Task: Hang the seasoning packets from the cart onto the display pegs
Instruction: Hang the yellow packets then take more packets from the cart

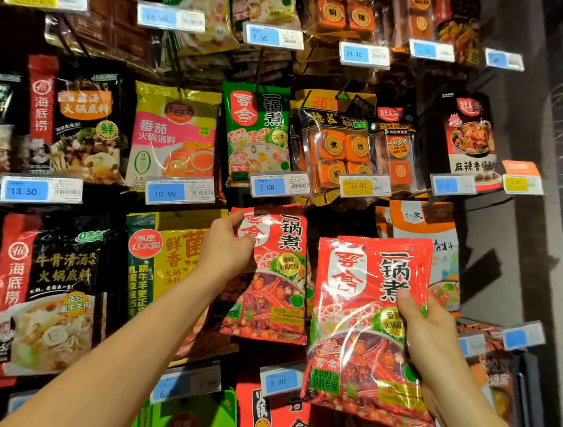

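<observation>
The left grip pinched the top of a red packet at mid-height, the right grip clasped a second packet nearer and right, with a yellow packet left, a price tag above, and a dark wall far right.

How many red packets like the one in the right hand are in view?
2. One red packet is in the right hand, lower right. The second packet is at centre against the display, top gripped by the left hand. More may hide behind either.
</observation>
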Demonstrator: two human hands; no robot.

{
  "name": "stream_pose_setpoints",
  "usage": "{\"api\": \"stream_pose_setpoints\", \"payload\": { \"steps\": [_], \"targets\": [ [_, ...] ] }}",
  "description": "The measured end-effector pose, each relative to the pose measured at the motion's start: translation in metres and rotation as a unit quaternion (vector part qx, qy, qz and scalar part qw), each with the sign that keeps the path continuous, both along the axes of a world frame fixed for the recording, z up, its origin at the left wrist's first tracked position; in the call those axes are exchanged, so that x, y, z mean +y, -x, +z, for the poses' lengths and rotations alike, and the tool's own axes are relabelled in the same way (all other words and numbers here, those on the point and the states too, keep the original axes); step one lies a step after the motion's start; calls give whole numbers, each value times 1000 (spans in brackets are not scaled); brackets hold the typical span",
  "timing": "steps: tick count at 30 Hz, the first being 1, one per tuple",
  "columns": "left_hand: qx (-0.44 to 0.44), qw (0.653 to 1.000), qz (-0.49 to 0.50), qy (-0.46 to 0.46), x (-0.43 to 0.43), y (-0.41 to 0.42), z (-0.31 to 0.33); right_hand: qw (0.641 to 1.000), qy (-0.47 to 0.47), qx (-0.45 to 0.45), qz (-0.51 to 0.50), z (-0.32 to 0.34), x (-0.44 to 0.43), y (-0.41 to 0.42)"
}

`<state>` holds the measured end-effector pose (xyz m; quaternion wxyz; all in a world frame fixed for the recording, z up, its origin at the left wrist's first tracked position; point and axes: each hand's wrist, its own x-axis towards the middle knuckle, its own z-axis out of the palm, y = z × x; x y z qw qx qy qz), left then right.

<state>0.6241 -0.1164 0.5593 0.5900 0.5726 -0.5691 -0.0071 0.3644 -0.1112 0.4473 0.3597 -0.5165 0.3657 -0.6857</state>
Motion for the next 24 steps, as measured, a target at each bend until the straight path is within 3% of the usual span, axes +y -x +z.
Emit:
{"api": "stream_pose_setpoints", "payload": {
  "steps": [3, 5, 8, 10, 11, 12, 14, 15, 17, 24],
  "targets": [
    [-23, 999, 33, -4, -11, 1, -2, 1000, -2, -1, -10, 1, 3, 0],
    [-127, 987, 97, 12, -19, 0, -8, 1000, 0, -1, -21, 1, 4, -1],
    [-300, 930, 214, -18, -21, -2, -15, 1000, 7, 6, -23, 2, 7, -3],
    [-346, 894, 284, -24, -8, 9, -19, 1000, 15, 6, -20, 2, 9, -5],
    [-326, 902, 284, -6, -1, 17, -24, 1000, 19, 9, -20, 2, 11, -6],
    [-276, 930, 240, 13, 9, 27, -30, 1000, 21, 8, -21, 1, 12, -8],
    [-86, 996, 0, 11, 24, 44, -45, 1000, 23, 3, -18, 0, 15, -14],
    [-9, 991, -133, -30, 30, 51, -51, 1000, 23, -2, -12, -1, 15, -17],
    [31, 959, -271, -83, 33, 59, -66, 1000, 18, -12, 12, -2, 16, -21],
    [56, 966, -241, -78, 27, 46, -81, 997, 26, -10, 68, 2, 21, -33]
  ]
}}
